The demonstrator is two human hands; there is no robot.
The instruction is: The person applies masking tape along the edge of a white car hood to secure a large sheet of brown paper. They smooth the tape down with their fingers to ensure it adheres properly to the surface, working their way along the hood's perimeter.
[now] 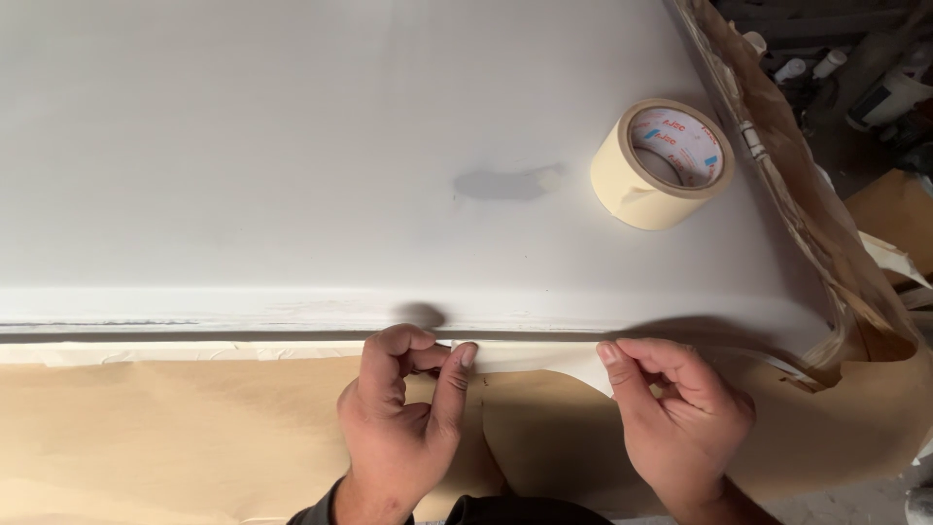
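Head view cuts both forearms off at the bottom edge, & the upper right corner is dark clutter, hard to read beyond a few white cylindrical shapes. Strip of pale cream masking tape [525, 355] is partly hidden by fingers where it runs betw. the two hands; its far end under the panel lip is in shadow, can't tell how well it's stuck. Left hand [403, 408] is curled, thumb & forefinger pinching the tape end just below the edge of the large white painted panel [292, 146]. Right hand [675, 408] also curled, fingertips pinched on the tape's other part, knuckles toward camera. Both sit close together, over the tan brown masking paper [175, 428] hanging below the panel. Count: 2 hands, 1 wide roll of cream masking tape [661, 165] lying on the panel, upper right, well apart from the hands. 1 grey patch [505, 183] on the panel near the roll. More crumpled brown paper [787, 185] along the panel's right edge.
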